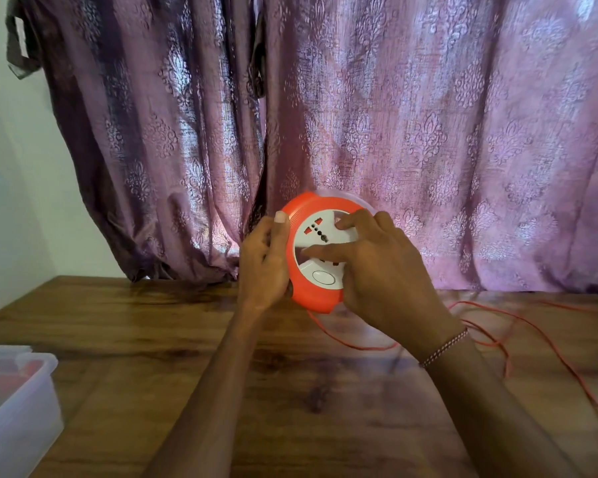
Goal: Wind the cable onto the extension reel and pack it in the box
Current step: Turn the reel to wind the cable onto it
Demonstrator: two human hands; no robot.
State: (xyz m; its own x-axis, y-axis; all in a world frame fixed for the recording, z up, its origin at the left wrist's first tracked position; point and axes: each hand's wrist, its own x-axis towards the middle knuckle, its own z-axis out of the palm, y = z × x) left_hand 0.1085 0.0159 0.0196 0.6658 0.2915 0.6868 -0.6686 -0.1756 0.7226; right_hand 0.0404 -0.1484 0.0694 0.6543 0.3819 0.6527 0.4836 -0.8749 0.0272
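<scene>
Above the wooden table point(194, 339), raised clear of its surface and well in front of the purple curtain point(428, 115), the extension reel point(313, 257) is held between both hands. The left hand point(265, 267) grips the reel's left rim, thumb hooked over the orange edge. The right hand point(377, 267) lies across the reel's white face, its fingers bent and pressing on that face and its far rim; judged from the pose, it is turning the face to draw cable in, though the picture alone cannot confirm that.

Winding looks to be at an early or middle stage. A good length of thin orange cable point(491, 339) trails from under the reel and lies in loose loops on the table to the reel's right, running off toward the near right edge. How much is already wound inside cannot be seen. Packing is not yet begun: the translucent plastic box point(21, 408) sits well to the reel's left, near the table's front corner, with something reddish inside that is too blurred to name.

The reel is a round orange plastic disc with a white centre panel carrying socket holes with red shutters and an oval white button near its lower edge. It appears to be hard, smooth plastic.
</scene>
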